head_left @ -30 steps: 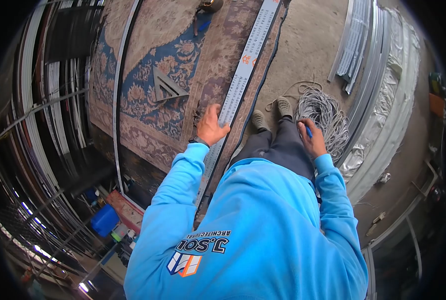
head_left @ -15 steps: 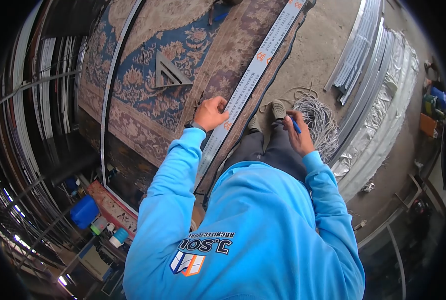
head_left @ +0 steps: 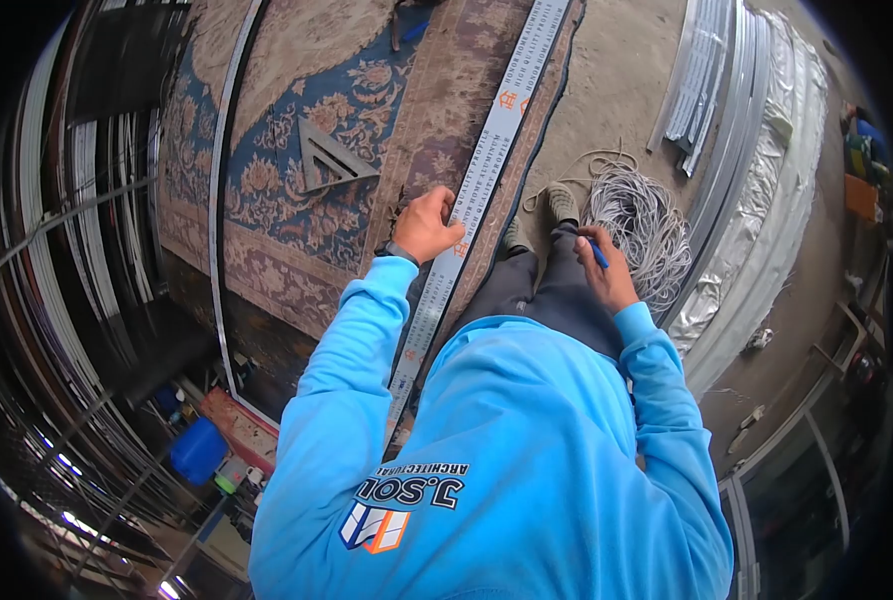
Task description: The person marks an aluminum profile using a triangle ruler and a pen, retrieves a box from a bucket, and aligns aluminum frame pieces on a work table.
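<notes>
A long aluminium profile (head_left: 485,165), wrapped in printed protective film, lies along the edge of the carpet-covered table. My left hand (head_left: 426,226) is at its left edge, with thumb and fingers curled against it; the fingertips are partly hidden. In my right hand (head_left: 611,272), a blue pen (head_left: 597,254) is held between the fingers, off to the right of the profile and above my leg. A metal set square (head_left: 332,162) lies flat on the carpet (head_left: 266,170), beyond my left hand.
A coil of grey rope (head_left: 638,230) lies on the floor by my foot. More profiles (head_left: 711,90) and a silver-wrapped bundle (head_left: 766,200) stretch along the right. At left, a long thin frame bar (head_left: 218,170) crosses the carpet, near a blue container (head_left: 199,450) and racked profiles (head_left: 41,190).
The view has shifted slightly, moving the table and profile in the picture. My left hand stays at the profile, and my right hand still holds the pen.
</notes>
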A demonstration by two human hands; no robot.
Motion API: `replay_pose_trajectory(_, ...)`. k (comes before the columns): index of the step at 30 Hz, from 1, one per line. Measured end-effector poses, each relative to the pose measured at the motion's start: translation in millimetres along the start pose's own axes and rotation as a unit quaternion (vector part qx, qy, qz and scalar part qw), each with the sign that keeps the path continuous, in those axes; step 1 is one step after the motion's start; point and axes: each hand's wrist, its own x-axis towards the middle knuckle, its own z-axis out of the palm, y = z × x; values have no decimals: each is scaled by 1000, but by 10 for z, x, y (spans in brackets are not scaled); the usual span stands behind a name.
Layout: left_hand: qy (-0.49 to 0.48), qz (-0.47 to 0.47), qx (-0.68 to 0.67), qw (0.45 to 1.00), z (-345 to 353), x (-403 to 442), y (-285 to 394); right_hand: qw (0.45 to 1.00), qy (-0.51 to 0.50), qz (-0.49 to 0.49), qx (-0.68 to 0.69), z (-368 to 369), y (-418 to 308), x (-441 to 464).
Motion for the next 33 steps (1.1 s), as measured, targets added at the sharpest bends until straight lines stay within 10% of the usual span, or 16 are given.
replay_pose_trajectory(33, -56, -35, -74, 995, -79, 3, -35, 999, 22, 43, 22, -10, -11, -56)
